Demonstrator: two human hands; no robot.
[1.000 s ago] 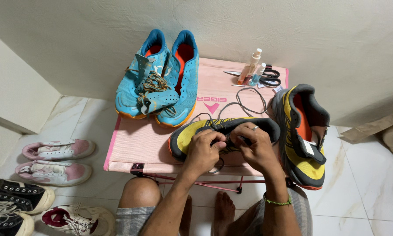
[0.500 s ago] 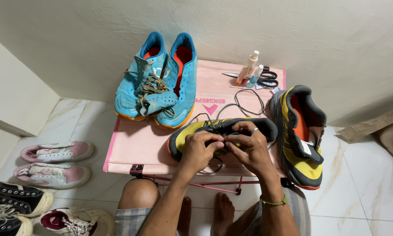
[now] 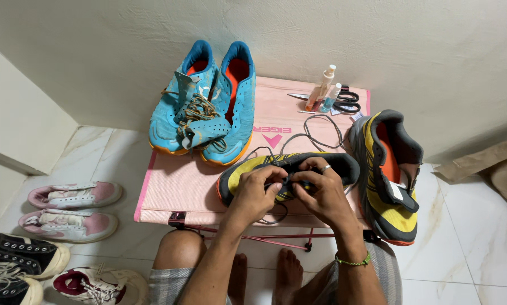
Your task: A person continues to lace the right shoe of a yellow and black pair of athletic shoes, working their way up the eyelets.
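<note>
Pink folding bench (image 3: 180, 189) set against a pale wall, seen from above. At rear left of bench: pair of blue shoes (image 3: 205, 104) with orange soles, toes toward viewer, loose laces and detached tongues heaped across them. At rear right: two small bottles (image 3: 324, 90) just beside black-handled scissors (image 3: 346, 101). Along right edge of bench: second yellow-and-grey shoe (image 3: 389, 175), opening up, partly overhanging the edge. Dark lace (image 3: 321, 127) looping across bench top between bottles and front shoe. On tiled floor at left: pink-and-white sneakers (image 3: 73, 209), with black and red-lined sneakers (image 3: 22, 265) nearer the lower corner. Bare knees and feet below bench front. At front centre of bench: yellow-and-black shoe (image 3: 242, 172) lying on its side, toe to the left, mid-section covered from above by both hands. Left hand (image 3: 256, 192) curled over the shoe's middle, fingertips pinched on dark lace at the eyelet area. Right hand (image 3: 321, 189), ring on one finger and green band at the wrist, likewise closed, fingertips meeting those of the left over the same lace. Each grip thus closed on lace directly above the shoe, shoe resting on bench beneath both palms; eyelets hidden by fingers.
</note>
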